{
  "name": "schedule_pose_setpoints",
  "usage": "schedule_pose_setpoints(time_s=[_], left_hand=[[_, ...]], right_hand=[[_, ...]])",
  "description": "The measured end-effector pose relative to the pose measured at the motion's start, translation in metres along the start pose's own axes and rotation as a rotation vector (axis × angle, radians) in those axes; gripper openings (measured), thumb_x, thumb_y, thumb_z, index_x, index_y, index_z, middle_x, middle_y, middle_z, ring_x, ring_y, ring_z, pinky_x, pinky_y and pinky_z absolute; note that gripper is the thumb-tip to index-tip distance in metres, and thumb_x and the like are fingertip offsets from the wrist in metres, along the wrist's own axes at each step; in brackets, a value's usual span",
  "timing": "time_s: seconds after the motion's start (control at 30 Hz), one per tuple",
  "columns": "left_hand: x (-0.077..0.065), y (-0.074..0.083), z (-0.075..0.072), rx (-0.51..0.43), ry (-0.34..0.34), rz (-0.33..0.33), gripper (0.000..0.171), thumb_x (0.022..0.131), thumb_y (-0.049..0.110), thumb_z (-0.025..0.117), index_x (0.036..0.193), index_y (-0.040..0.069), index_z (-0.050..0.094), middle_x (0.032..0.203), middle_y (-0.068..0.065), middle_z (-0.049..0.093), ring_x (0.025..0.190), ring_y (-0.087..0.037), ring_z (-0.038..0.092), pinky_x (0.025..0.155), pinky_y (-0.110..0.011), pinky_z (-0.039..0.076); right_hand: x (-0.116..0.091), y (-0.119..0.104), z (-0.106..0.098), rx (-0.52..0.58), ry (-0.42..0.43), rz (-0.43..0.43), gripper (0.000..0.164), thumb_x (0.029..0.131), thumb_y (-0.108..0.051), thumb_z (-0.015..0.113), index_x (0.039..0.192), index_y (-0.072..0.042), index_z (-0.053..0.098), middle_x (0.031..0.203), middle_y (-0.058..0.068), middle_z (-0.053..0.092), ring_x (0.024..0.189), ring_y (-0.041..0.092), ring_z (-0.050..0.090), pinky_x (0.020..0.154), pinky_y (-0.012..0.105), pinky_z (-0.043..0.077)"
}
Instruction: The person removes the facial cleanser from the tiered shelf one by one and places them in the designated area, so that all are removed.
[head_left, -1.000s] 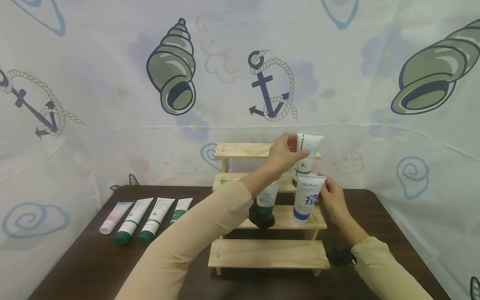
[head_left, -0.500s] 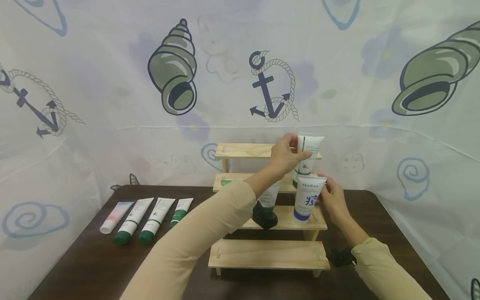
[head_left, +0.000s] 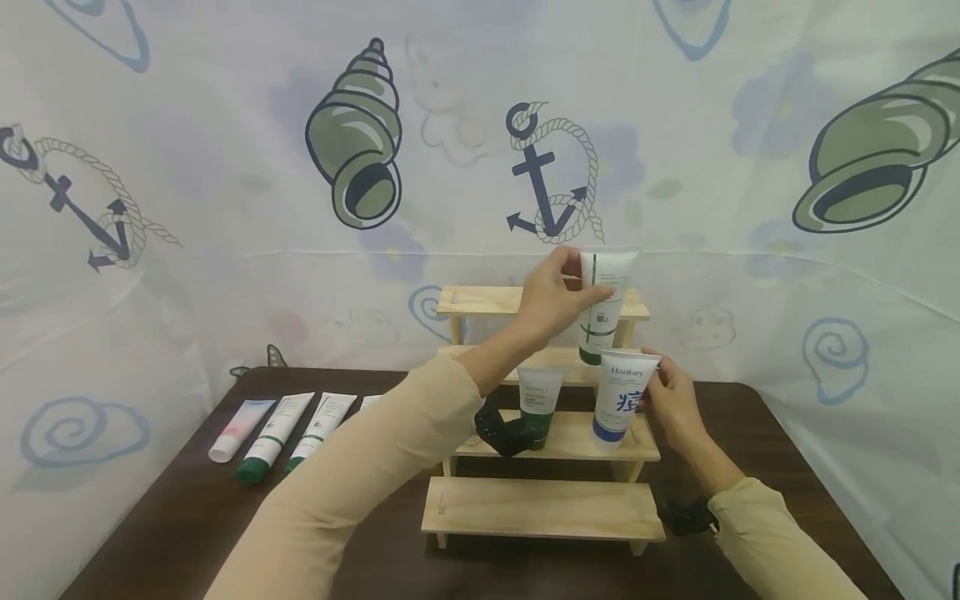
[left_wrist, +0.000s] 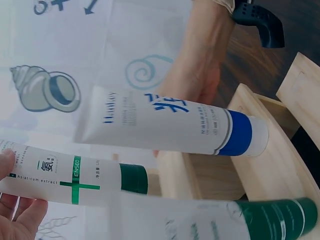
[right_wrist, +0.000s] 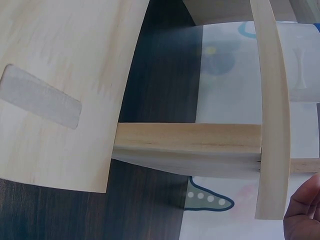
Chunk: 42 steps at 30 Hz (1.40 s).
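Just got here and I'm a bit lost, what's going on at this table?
A person's left hand holds a white tube with a green cap roughly upright at the second shelf from the top of a wooden stand; whether the cap rests on it is unclear. The right hand is beside a blue-capped tube, its grip unclear. That tube and another green-capped one stand on the second shelf from the bottom. More tubes lie on the dark table to the left.
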<state>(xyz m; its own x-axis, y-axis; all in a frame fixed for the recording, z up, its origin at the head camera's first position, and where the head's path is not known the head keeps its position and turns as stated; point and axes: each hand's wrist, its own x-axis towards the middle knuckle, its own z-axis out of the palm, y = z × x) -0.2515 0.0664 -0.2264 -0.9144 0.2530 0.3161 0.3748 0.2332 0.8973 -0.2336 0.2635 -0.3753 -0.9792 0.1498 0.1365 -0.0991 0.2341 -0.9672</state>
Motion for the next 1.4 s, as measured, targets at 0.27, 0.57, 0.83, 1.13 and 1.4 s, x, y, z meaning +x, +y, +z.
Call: schedule_pose_setpoints(time_s=[0.27, 0.57, 0.83, 1.13, 1.4], left_hand=[[-0.011, 0.011, -0.034, -0.066, 0.003, 0.054, 0.035, 0.084, 0.013, 0.071, 0.112, 0.008, 0.05, 0.11, -0.006, 0.06, 0.103, -0.018, 0.063, 0.085, -0.03, 0.053], [-0.021, 0.012, -0.074, -0.135, 0.129, 0.08, 0.034, 0.084, 0.01, 0.071, 0.112, 0.006, 0.052, 0.111, -0.008, 0.06, 0.099, -0.021, 0.063, 0.086, -0.033, 0.052], [-0.039, -0.002, -0.119, -0.127, 0.234, 0.152, 0.04, 0.086, 0.009, 0.068, 0.119, 0.003, 0.048, 0.108, -0.004, 0.056, 0.097, -0.018, 0.06, 0.088, -0.035, 0.051], [-0.066, -0.03, -0.161, -0.031, 0.329, 0.133, 0.04, 0.088, 0.012, 0.066, 0.122, 0.002, 0.048, 0.103, 0.004, 0.053, 0.094, -0.012, 0.055, 0.082, -0.026, 0.053], [-0.107, -0.073, -0.195, 0.186, 0.238, -0.029, 0.045, 0.091, 0.027, 0.063, 0.126, 0.002, 0.049, 0.117, -0.011, 0.058, 0.099, -0.02, 0.059, 0.075, -0.017, 0.051]], right_hand=[[0.0, 0.0, 0.001, 0.0, -0.002, -0.015, 0.048, 0.102, -0.02, 0.039, 0.143, 0.002, 0.031, 0.087, -0.003, 0.051, 0.071, 0.003, 0.052, 0.063, 0.017, 0.049], [0.001, -0.001, 0.001, -0.021, 0.0, 0.002, 0.049, 0.102, -0.021, 0.038, 0.144, 0.002, 0.029, 0.088, -0.002, 0.05, 0.071, 0.003, 0.051, 0.065, 0.019, 0.049], [0.002, -0.001, 0.001, -0.018, 0.004, -0.006, 0.047, 0.101, -0.017, 0.039, 0.143, 0.003, 0.031, 0.084, -0.004, 0.05, 0.068, 0.003, 0.05, 0.063, 0.02, 0.049], [0.005, -0.001, -0.002, -0.013, 0.016, -0.025, 0.047, 0.101, -0.016, 0.039, 0.142, 0.004, 0.031, 0.082, -0.009, 0.051, 0.067, 0.001, 0.05, 0.06, 0.017, 0.048], [0.004, -0.002, -0.001, -0.034, 0.005, -0.015, 0.048, 0.102, -0.019, 0.039, 0.143, 0.004, 0.03, 0.084, -0.007, 0.051, 0.068, 0.001, 0.05, 0.061, 0.017, 0.048]])
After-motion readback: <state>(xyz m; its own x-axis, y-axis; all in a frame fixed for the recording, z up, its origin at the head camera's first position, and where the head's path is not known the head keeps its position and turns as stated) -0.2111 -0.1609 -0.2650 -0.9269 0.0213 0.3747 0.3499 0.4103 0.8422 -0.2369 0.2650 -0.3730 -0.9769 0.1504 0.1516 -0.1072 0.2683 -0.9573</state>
